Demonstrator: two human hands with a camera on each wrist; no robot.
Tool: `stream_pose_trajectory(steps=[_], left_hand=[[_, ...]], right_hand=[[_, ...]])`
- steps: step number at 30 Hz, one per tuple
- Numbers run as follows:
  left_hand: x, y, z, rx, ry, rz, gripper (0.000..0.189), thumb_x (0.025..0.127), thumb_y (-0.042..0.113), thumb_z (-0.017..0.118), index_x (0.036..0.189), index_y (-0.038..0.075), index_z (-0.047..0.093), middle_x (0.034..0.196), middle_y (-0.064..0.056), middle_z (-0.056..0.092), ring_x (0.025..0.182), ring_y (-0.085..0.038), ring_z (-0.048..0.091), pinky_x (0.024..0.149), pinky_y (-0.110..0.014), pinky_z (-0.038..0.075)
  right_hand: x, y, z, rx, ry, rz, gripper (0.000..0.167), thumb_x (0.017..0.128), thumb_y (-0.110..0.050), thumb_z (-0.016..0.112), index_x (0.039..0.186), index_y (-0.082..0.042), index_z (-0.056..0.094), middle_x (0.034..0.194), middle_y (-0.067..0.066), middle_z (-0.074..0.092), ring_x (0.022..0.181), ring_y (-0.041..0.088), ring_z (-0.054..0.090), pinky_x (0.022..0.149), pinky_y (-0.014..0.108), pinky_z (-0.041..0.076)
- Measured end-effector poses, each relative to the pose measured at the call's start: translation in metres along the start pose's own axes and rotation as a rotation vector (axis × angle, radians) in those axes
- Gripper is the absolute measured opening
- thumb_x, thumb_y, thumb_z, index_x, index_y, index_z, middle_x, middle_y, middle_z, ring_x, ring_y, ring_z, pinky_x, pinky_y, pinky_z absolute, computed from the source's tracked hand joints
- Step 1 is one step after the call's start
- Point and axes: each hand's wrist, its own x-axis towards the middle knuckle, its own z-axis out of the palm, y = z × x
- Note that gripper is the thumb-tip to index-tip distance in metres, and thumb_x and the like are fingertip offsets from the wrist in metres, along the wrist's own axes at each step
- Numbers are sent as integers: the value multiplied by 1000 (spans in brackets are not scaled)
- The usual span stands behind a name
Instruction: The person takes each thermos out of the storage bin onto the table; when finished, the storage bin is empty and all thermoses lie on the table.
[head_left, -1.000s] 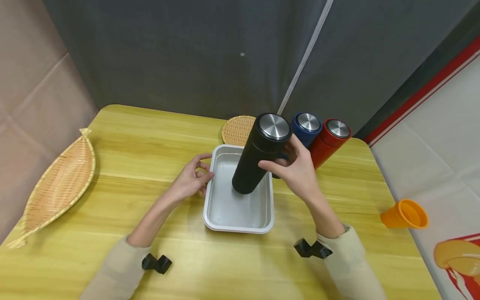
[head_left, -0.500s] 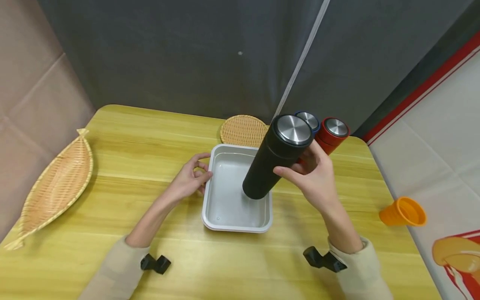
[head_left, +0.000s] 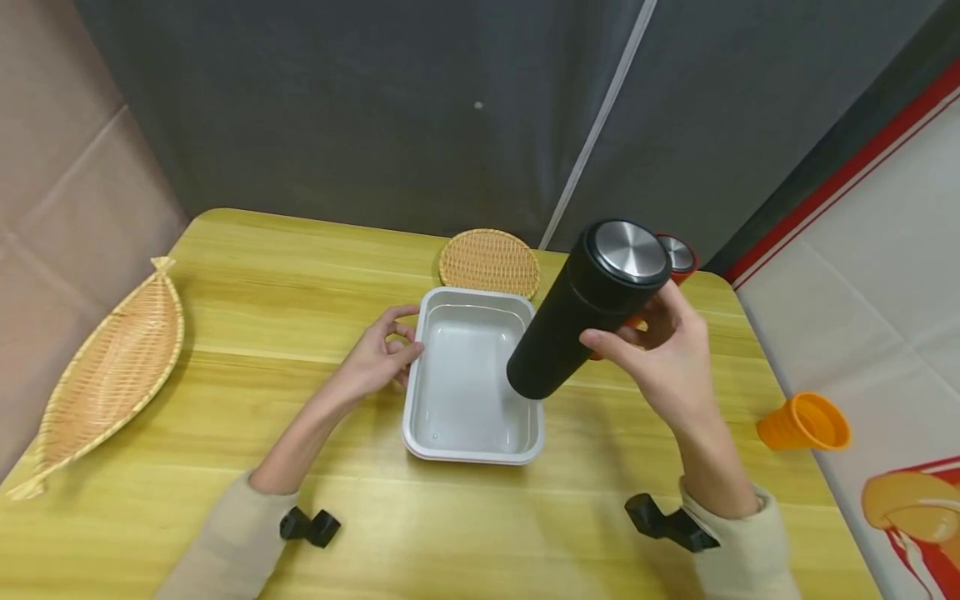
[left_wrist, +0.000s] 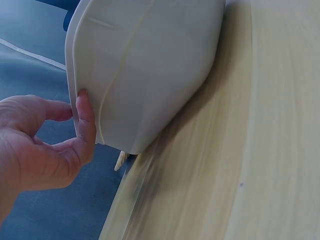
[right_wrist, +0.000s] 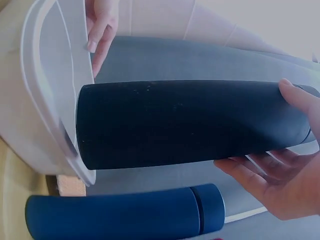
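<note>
A grey-white plastic tub (head_left: 472,456) stands on the wooden table. At its left rim my left hand (head_left: 381,354) pinches the edge, and the left wrist view has a finger under the lip (left_wrist: 71,100). With thumb and fingers my right hand (head_left: 667,367) grips a black thermos bottle (head_left: 573,321) near its steel-topped lid. The bottle leans, its base over the tub's right rim. Behind it stand a red thermos bottle (head_left: 681,255), mostly covered, and a blue thermos bottle (right_wrist: 115,214), hidden in the head view but plain in the right wrist view.
Behind the tub lies a round woven mat (head_left: 487,260). A leaf-shaped wicker basket (head_left: 112,375) is at the table's left side, and an orange cup (head_left: 802,422) at the right edge. A dark grey curtain (head_left: 337,117) hangs along the back.
My right hand has carried the black thermos bottle rightward, from over the tub's middle to its right rim, tilting it further. The blue bottle has become covered. My left hand stays at the rim.
</note>
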Motion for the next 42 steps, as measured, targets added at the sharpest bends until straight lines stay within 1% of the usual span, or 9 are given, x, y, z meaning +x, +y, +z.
stream_pose_trajectory(steps=[3,7,9,15,21,28,33,38,42], left_hand=[[0,-1,0,4,2,3,59,95,-2,54,147,4,28,111,-19,47,59,-18,60,58,-50,59],[0,-2,0,9,11,2,59,95,-2,55,147,4,29,111,-19,47,59,-17,60,58,-50,59],[0,-1,0,12,15,-2,58,95,-1,55,147,5,29,110,-19,47,59,-18,59,58,-50,58],[1,-1,0,15,17,-12,59,95,-1,55,147,5,29,111,-20,47,59,-18,59,57,-48,59],[1,-1,0,18,23,-13,59,95,-1,55,147,5,30,111,-19,48,59,-19,59,56,-48,58],[0,0,0,15,22,-19,58,95,-1,55,147,6,31,110,-18,48,59,-21,59,57,-49,58],[0,0,-1,14,22,-13,58,95,-1,55,147,5,30,110,-19,48,60,-20,59,56,-47,58],[0,-1,-2,13,21,-15,59,94,-2,55,147,4,30,110,-18,47,58,-19,59,57,-49,58],[0,0,-1,12,16,-11,59,95,-1,55,147,5,30,110,-18,47,59,-19,59,58,-50,58]], right_hand=[[-1,0,-6,16,3,-9,58,72,14,76,125,0,58,115,15,59,90,24,59,76,25,58],[-3,1,-14,-12,23,9,60,72,15,76,127,-2,58,118,14,58,97,24,60,77,24,57],[-5,2,-19,-18,35,22,60,72,15,75,127,-2,58,118,14,58,98,23,60,77,23,57],[-9,9,-31,13,75,38,61,72,18,73,128,-1,58,116,14,58,96,23,60,77,22,57],[-14,12,-41,-45,124,83,61,73,18,73,129,-2,57,116,13,59,97,22,60,76,20,57],[-20,21,-49,-139,165,127,62,73,14,75,130,-5,57,116,10,59,98,20,60,76,18,56],[-21,31,-56,-143,195,150,61,74,13,75,129,-6,58,114,10,59,99,21,59,76,18,56],[-25,39,-65,-142,236,190,61,74,13,75,129,-6,58,114,9,59,100,19,59,76,17,55],[-28,42,-76,-164,275,203,62,75,14,74,131,-7,57,114,9,60,100,19,58,77,15,55]])
